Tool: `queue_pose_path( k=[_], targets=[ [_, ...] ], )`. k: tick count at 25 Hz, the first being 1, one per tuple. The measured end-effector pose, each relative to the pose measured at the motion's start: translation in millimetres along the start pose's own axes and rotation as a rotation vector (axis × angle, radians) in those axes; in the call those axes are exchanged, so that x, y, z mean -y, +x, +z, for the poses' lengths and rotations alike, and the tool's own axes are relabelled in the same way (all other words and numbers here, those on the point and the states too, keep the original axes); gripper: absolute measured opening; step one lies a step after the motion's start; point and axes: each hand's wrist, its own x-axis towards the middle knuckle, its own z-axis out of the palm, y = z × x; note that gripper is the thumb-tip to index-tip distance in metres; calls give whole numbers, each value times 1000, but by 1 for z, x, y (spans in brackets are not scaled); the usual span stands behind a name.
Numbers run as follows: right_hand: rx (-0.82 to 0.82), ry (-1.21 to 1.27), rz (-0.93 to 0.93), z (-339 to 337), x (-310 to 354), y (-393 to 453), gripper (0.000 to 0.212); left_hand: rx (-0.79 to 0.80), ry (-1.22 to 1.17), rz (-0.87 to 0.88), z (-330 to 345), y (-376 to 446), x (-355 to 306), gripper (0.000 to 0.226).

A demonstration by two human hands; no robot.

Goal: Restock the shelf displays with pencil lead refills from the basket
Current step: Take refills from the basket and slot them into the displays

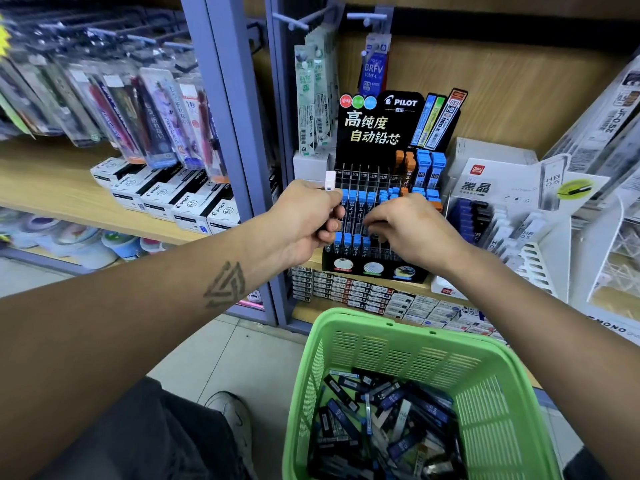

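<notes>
A black Pilot display rack [375, 268] stands on the wooden shelf, its slots partly filled with blue-capped and orange-capped lead refill tubes [356, 199]. My left hand [308, 220] is at the rack's left side and grips a white-capped refill [329, 180] that sticks up above the fingers. My right hand [405, 226] reaches into the middle rows with curled fingers among the tubes; whether it holds one is hidden. Below, a green plastic basket [398, 344] holds several loose refill packs [384, 420].
A white Deli lead display [498, 202] stands right of the rack. Hanging refill packs [313, 95] sit on hooks above. Boxed Pilot pens [166, 195] fill the left shelf. Small boxes [349, 289] line the shelf below. My shoe [232, 414] rests on the tile floor.
</notes>
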Motion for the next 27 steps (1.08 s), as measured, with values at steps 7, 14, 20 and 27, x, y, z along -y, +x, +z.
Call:
queue_pose_path(
  k=[7, 14, 20, 27],
  targets=[
    [82, -67, 47, 13, 0, -2, 33, 13, -4, -16, 1, 2, 2, 19],
    [-147, 837, 414, -27, 1, -18, 22, 264, 10, -45, 25, -10, 10, 2],
    [-199, 1233, 530, -67, -26, -70, 15, 400, 4, -55, 83, -26, 14, 23],
    [-358, 1199, 606, -108, -74, -142, 14, 504, -67, -76, 156, -35, 26, 27]
  ],
)
